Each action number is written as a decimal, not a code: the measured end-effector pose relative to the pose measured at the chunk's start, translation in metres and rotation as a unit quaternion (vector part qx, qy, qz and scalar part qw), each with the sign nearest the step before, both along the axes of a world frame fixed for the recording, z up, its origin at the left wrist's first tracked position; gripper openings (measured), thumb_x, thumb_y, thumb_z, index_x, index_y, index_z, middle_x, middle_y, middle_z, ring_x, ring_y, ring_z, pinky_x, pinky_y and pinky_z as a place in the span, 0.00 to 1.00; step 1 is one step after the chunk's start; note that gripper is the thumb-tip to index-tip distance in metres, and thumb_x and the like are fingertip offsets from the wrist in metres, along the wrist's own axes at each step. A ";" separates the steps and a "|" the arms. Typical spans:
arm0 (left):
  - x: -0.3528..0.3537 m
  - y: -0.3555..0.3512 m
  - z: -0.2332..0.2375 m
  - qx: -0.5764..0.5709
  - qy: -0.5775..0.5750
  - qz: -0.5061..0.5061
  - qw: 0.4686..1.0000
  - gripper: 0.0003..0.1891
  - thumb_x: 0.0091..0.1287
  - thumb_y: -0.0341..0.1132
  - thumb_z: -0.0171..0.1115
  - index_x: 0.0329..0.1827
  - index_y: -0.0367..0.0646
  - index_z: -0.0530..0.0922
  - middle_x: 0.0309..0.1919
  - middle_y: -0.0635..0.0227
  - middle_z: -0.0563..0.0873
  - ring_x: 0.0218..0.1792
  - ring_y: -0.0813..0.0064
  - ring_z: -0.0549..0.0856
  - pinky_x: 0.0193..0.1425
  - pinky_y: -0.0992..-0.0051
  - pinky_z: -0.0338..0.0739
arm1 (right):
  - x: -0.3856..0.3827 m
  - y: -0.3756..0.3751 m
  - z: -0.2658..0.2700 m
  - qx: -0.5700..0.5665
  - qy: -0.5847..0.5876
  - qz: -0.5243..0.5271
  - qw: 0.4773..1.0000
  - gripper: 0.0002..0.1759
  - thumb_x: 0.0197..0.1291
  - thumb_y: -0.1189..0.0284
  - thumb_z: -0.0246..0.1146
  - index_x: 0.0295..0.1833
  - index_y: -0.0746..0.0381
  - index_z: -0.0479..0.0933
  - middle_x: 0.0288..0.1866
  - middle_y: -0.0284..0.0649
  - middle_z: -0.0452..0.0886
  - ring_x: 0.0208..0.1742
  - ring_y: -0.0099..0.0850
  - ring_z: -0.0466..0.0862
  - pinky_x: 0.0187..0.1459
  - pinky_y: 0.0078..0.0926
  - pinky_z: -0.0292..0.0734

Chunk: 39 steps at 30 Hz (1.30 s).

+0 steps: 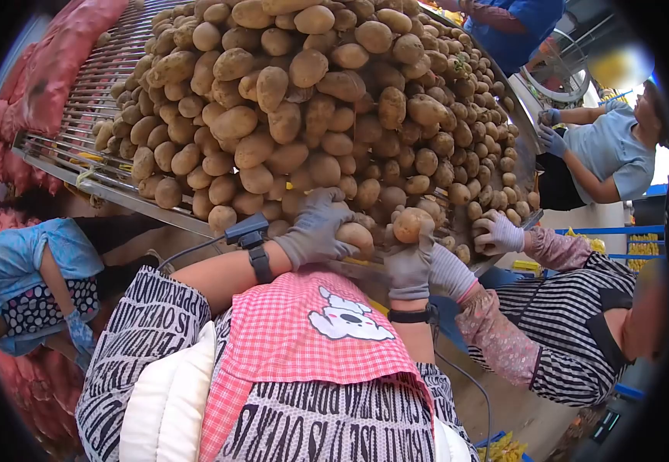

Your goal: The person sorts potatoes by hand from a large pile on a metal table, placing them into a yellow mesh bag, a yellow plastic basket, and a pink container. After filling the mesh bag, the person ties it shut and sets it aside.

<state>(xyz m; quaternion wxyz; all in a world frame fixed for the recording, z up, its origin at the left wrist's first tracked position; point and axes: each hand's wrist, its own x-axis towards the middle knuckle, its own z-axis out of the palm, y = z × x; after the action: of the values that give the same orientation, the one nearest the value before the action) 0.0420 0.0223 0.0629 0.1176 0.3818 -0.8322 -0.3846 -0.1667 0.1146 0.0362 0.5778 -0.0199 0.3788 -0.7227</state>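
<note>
Slatted metal tray (65, 146) heaped with loose potatoes (311, 100), gloved left hand (315, 227) curled over edge potato (357, 235) at near rim, gloved right hand (411, 262) gripping second potato (410, 225) just beside, co-worker's white glove (500, 233) on the heap, red mesh sacks (50, 69) beyond.

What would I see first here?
A huge heap of potatoes fills the metal roller table up top. At its near edge the grey-gloved left hand grips a potato; the right hand grips a second potato. A co-worker's white-gloved hand reaches in at right.
</note>
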 end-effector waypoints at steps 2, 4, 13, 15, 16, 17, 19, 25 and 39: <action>-0.013 0.003 -0.011 -0.018 -0.018 -0.001 1.000 0.32 0.49 0.57 0.77 0.55 0.52 0.85 0.62 0.50 0.72 0.67 0.45 0.68 0.75 0.52 0.58 | 0.008 0.011 0.007 -0.002 -0.063 -0.016 0.998 0.35 0.62 0.45 0.69 0.64 0.59 0.73 0.59 0.40 0.82 0.54 0.33 0.85 0.49 0.31 0.86; -0.020 0.004 -0.013 -0.033 -0.048 -0.004 0.998 0.31 0.49 0.56 0.78 0.56 0.52 0.85 0.64 0.48 0.71 0.69 0.45 0.67 0.76 0.55 0.58 | 0.010 0.027 0.005 -0.015 -0.117 -0.021 0.993 0.34 0.63 0.45 0.68 0.63 0.59 0.74 0.58 0.41 0.83 0.53 0.35 0.85 0.48 0.32 0.87; -0.015 -0.001 0.008 0.573 0.353 0.098 0.733 0.30 0.75 0.55 0.57 0.68 0.40 0.72 0.55 0.63 0.81 0.61 0.61 0.80 0.72 0.61 0.69 | 0.008 0.113 0.015 -0.013 -0.249 -0.099 0.963 0.43 0.62 0.32 0.57 0.57 0.63 0.79 0.53 0.43 0.86 0.54 0.38 0.86 0.52 0.40 0.86; -0.027 0.003 0.017 0.778 0.391 -0.010 0.491 0.31 0.76 0.60 0.53 0.65 0.40 0.74 0.57 0.61 0.81 0.62 0.62 0.80 0.73 0.58 0.69 | 0.006 0.144 0.005 -0.016 -0.272 -0.135 0.953 0.41 0.62 0.34 0.59 0.57 0.63 0.79 0.52 0.43 0.86 0.55 0.40 0.87 0.49 0.40 0.88; -0.038 0.008 0.010 0.739 0.409 -0.066 0.531 0.33 0.74 0.63 0.53 0.64 0.41 0.74 0.60 0.60 0.80 0.63 0.61 0.79 0.75 0.53 0.67 | 0.007 0.162 -0.005 -0.019 -0.270 -0.157 0.950 0.40 0.63 0.35 0.59 0.56 0.63 0.79 0.51 0.43 0.86 0.53 0.40 0.87 0.46 0.38 0.88; -0.049 0.016 0.012 0.750 0.390 -0.079 0.527 0.33 0.74 0.63 0.53 0.64 0.41 0.74 0.60 0.60 0.80 0.63 0.61 0.79 0.75 0.53 0.67 | 0.010 0.178 -0.007 -0.021 -0.267 -0.182 0.946 0.39 0.63 0.36 0.60 0.56 0.63 0.79 0.51 0.43 0.86 0.51 0.40 0.87 0.44 0.36 0.89; -0.074 0.041 0.016 0.780 0.328 -0.069 0.529 0.33 0.73 0.64 0.53 0.66 0.43 0.74 0.61 0.60 0.80 0.65 0.60 0.78 0.77 0.52 0.65 | 0.019 0.212 -0.010 0.043 -0.241 -0.262 0.934 0.36 0.63 0.37 0.61 0.57 0.60 0.77 0.50 0.43 0.86 0.47 0.38 0.87 0.39 0.33 0.89; -0.152 0.140 -0.002 0.838 0.116 -0.207 0.491 0.34 0.70 0.63 0.59 0.69 0.47 0.72 0.66 0.61 0.76 0.70 0.60 0.73 0.78 0.55 0.64 | 0.052 0.296 -0.047 0.163 -0.227 -0.470 0.837 0.31 0.64 0.41 0.64 0.58 0.55 0.75 0.52 0.40 0.84 0.46 0.36 0.87 0.39 0.34 0.89; -0.088 0.102 -0.018 0.404 -0.066 -0.285 0.867 0.18 0.76 0.44 0.54 0.59 0.44 0.80 0.52 0.65 0.85 0.57 0.72 0.81 0.65 0.71 0.72 | 0.048 0.243 -0.019 0.271 -0.086 -0.293 0.913 0.22 0.75 0.54 0.56 0.61 0.60 0.75 0.52 0.36 0.85 0.47 0.25 0.85 0.40 0.20 0.83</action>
<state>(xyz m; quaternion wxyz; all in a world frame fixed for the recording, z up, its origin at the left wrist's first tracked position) -0.0464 0.1241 0.0450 -0.2167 0.1667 -0.6822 -0.6781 -0.1187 0.3580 0.0176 0.3537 0.3113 0.4982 -0.7279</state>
